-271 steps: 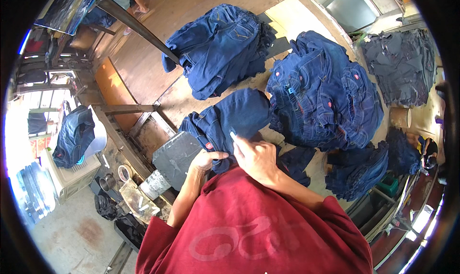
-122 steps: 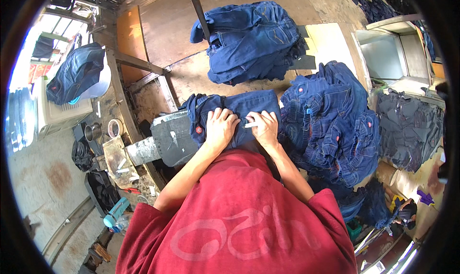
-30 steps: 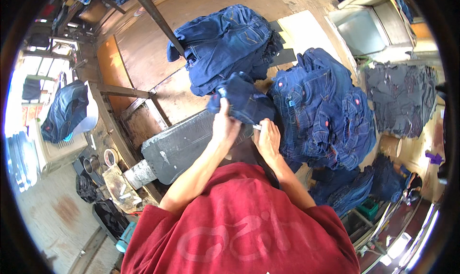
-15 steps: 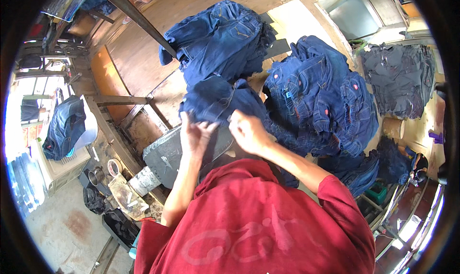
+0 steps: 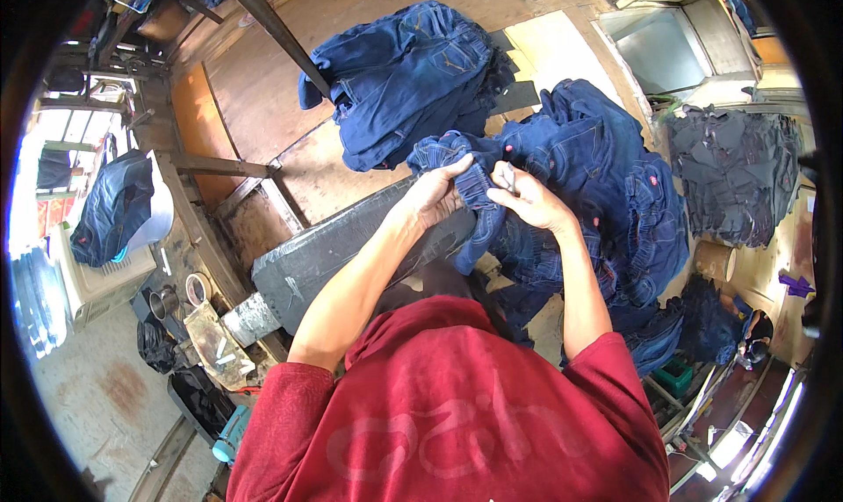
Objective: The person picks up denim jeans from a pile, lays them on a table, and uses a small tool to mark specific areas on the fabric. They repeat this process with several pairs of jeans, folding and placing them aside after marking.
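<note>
My left hand (image 5: 436,195) is closed on the gathered elastic waistband of a dark blue denim garment (image 5: 475,182), held up in front of my chest. Just right of that waistband, my right hand (image 5: 537,205) is closed in a pinch. Something small and pale grey shows at its fingertips, too small to name. Part of the denim hangs between my hands. Behind and to the right lies a large heap of similar denim garments (image 5: 606,164), several with small red tags. Beneath my left forearm runs a long dark covered board (image 5: 329,260).
Farther off, another denim pile (image 5: 408,85) lies beside a slanting post (image 5: 272,32). Dark grey cloth pieces (image 5: 733,173) are stacked at right. At left, a tape roll (image 5: 198,288) sits near a pale machine casing (image 5: 105,287) with denim on it. A green container (image 5: 673,376) stands lower right.
Both hands have moved right, carrying the denim garment toward the heap. It is now bunched with its elastic waistband facing up, rather than spread over the board.
</note>
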Available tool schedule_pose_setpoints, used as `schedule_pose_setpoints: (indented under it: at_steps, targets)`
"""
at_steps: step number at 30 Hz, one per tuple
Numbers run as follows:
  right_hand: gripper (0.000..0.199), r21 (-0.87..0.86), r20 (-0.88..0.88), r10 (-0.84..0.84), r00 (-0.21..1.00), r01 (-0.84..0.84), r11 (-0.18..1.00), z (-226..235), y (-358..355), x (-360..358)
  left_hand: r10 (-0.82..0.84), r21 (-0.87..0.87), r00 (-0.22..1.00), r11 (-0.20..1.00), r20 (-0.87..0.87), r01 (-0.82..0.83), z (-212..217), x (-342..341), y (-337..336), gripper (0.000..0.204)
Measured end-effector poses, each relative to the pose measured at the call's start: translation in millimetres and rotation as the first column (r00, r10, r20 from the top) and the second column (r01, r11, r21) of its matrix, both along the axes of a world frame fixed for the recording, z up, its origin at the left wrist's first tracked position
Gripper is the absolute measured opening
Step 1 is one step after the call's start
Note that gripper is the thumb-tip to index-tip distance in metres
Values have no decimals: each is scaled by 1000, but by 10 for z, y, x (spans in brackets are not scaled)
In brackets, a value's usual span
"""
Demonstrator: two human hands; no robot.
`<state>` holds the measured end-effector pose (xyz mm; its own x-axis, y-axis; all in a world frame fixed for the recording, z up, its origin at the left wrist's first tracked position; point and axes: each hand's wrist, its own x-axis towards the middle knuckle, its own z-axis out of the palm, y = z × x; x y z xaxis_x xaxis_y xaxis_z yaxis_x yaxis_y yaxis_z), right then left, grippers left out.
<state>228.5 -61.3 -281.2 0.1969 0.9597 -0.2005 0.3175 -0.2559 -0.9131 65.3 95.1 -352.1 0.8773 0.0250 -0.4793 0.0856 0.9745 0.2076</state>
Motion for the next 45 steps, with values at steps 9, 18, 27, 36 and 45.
schedule_pose_setpoints:
  at_steps: [9,18,27,36,45]
  targets:
    - [56,103,541,-673,505,754,649,-507,-202,-954,322,133,920,945,-224,-299,302,622,-401,73]
    - [34,251,603,-665,441,686,683,-965,183,-513,290,188,931,950,-221,-251,160,369,-108,48]
    - [16,190,370,-33,928,-41,981,-552,-732,-1790,491,343,777,863,-394,-371,47,-1294,-377,58]
    - [37,54,-317,200,927,-193,980,-63,-176,-2227,713,524,663,664,-229,-533,396,-3635,20,73]
    - [19,-210,87,-92,992,109,972,-192,-250,-1726,167,370,334,288,-928,883,760,-4229,694,116]
